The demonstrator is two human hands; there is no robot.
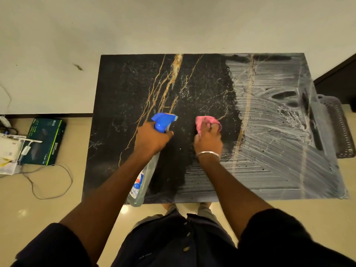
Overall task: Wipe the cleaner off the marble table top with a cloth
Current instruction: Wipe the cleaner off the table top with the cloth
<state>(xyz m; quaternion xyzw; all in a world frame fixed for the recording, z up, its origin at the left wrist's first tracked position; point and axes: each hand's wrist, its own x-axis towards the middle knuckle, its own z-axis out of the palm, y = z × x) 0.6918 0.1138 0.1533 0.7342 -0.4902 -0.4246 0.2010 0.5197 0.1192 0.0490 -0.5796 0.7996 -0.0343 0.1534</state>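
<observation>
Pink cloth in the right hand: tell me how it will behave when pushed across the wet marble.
The pink cloth is bunched under the right hand, so it is probably soft and floppy, folding rather than holding shape. Streaks on the marble table top suggest it glides easily over the film of cleaner. It likely soaks up liquid and grows heavier.

I am looking through just one camera, and it is sitting on the person's head. It is pointing forward and down, almost straight down over the dark marble tabletop [123, 89]. It is up high, so I am seeing the whole tabletop at once, with the wall [173, 22] at the far side and the floor [48, 199] at the left. It is a wide view, so the edges are bending a little. Both arms are reaching in from the bottom. There is no second view sharing anything.
</observation>
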